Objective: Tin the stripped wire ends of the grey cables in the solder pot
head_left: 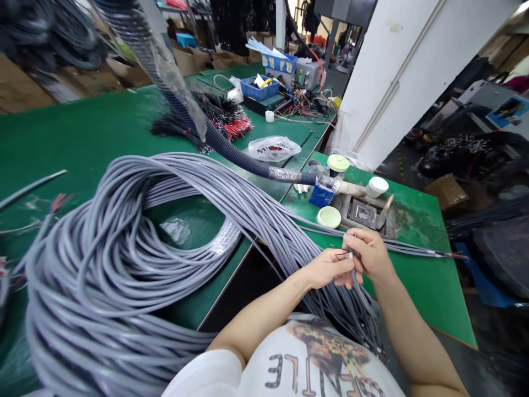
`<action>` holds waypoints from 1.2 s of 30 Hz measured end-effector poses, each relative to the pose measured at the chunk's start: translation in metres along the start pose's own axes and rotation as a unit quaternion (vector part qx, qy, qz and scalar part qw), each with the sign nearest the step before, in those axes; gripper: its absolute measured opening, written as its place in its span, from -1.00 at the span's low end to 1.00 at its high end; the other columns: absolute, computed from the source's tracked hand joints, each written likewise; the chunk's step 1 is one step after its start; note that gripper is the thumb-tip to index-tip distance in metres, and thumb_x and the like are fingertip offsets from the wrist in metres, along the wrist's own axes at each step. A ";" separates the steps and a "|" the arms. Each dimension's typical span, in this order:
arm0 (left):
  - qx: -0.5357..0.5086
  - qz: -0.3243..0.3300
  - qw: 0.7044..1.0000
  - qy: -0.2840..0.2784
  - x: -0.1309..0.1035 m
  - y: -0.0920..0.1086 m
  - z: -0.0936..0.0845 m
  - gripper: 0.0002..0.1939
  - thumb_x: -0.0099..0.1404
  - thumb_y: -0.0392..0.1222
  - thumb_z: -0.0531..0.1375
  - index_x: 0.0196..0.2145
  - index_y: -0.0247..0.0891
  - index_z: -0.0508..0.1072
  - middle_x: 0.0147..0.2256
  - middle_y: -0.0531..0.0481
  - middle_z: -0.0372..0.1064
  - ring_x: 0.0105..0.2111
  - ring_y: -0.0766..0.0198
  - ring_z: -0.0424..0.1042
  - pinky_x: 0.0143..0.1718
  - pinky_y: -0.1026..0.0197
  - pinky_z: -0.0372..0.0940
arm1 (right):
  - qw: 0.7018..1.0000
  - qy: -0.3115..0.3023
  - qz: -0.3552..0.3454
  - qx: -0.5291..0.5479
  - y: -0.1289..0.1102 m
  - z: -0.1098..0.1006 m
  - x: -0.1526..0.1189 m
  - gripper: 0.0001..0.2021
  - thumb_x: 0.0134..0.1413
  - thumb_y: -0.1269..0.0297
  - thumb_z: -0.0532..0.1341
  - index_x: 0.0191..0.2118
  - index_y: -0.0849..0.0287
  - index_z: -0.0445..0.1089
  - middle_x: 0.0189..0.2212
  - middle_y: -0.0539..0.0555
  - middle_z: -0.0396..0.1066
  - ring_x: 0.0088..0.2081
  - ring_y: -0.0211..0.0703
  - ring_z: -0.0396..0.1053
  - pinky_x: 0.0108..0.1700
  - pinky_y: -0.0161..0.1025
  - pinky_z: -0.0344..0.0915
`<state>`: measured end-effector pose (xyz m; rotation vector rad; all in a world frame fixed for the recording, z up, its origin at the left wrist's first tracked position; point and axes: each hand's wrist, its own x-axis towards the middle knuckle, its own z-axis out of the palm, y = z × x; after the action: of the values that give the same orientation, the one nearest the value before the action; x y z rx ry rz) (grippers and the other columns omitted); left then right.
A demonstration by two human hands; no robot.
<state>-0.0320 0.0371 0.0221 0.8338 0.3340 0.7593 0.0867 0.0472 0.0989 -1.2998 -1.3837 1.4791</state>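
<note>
Over the near edge of the green bench, my left hand (327, 268) and my right hand (369, 255) meet with fingertips pinched together. Between them is the end of a grey cable (360, 291), with a small white piece and thin dark wires at its tip. Both hands appear closed on this cable end; the fingers partly hide it. A large coil of grey cables (136, 264) lies to the left, and its loose ends hang below my hands. Several grey cables (413, 249) run behind my right hand, their stripped wire ends pointing right.
Beyond my hands sit a soldering pot (363, 214), a pale green lid (329, 217), a white tub (377, 186) and a blue box (322, 194). A ribbed hose (235, 155) crosses overhead to them. Black and red wire bundles (206, 118) and a plastic bag (273, 148) lie farther back.
</note>
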 end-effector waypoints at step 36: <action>-0.065 0.033 0.994 0.079 -0.007 -0.015 -0.010 -0.51 0.02 0.18 0.34 -0.42 -0.40 0.52 -0.57 -0.07 0.42 -0.56 0.35 0.33 -0.46 0.31 0.14 | 0.940 0.126 -0.188 -0.257 0.000 -0.016 -0.013 -0.81 0.11 0.28 0.20 -0.47 0.17 0.45 -0.49 0.01 0.43 -0.43 -0.24 0.34 -0.34 -0.29 0.24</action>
<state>-0.0357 0.0309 0.0038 0.6663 0.3944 0.9019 0.1051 0.0390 0.1030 -1.3699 -1.7879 0.6890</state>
